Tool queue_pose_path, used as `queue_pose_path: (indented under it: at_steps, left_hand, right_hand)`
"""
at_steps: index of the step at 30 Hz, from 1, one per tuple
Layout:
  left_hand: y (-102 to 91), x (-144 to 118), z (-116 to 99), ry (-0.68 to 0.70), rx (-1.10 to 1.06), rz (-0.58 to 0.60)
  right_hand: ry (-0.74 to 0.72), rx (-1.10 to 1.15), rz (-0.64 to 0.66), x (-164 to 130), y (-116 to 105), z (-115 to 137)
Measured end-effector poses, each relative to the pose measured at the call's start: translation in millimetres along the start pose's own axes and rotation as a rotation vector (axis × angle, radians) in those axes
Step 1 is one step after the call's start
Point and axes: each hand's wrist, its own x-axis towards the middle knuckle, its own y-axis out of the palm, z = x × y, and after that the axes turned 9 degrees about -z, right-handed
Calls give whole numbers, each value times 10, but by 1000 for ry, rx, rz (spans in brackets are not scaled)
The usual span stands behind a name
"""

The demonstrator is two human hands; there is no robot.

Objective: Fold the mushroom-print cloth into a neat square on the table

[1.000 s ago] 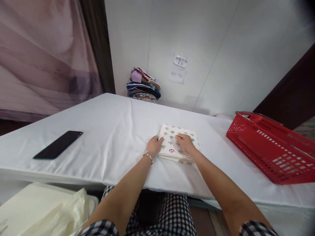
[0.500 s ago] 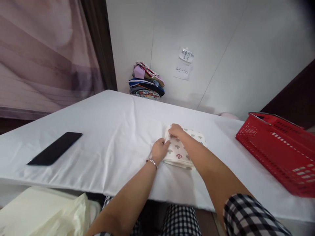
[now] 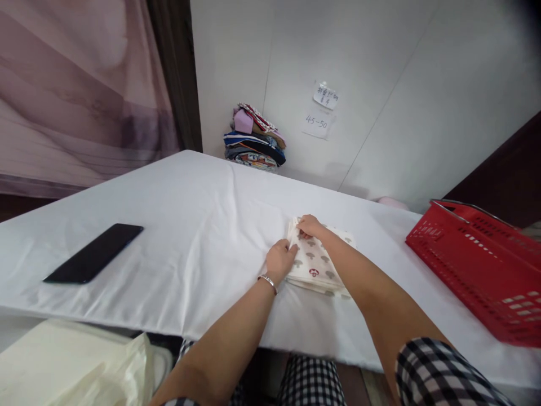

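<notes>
A folded cream cloth (image 3: 310, 264) with grey and red mushroom prints lies on the white-covered table, its layers showing along the near edge. My right hand (image 3: 309, 226) reaches across it, thumb and fingers pinching the fabric near the far left corner. At the left edge, my left hand (image 3: 280, 260) grips the cloth, thumb on top; its other fingers are partly hidden. The right forearm covers part of the cloth's right side.
A black tablet-like slab (image 3: 95, 254) lies at the table's left. To the right stands a red basket (image 3: 469, 265). Folded fabrics (image 3: 256, 141) are stacked by the wall beyond the far edge. Pale plastic bags (image 3: 114, 372) sit below the near left edge.
My right hand has drawn slightly toward me and right with the pinched fabric. The left hand stays at the cloth's left edge. The view has shifted a little.
</notes>
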Motion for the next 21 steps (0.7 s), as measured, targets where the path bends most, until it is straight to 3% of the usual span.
queue_pose_path:
  at_steps: [4,9,16,21]
  left_hand:
    - [6,-1,-5,2,7,-5]
    - [8,-8,-13,-18,10,6]
    - [0,-7,-24,-14,-27,-42]
    - [3,-8,-30,-38,-28,-75]
  right_hand:
    - [-22,183,-13,-64,-41,-75]
    - [-25,370,-37,-5,-37,4]
    - [23,469,-21,74,155,64]
    - [-57,534,-17,12,177,-57]
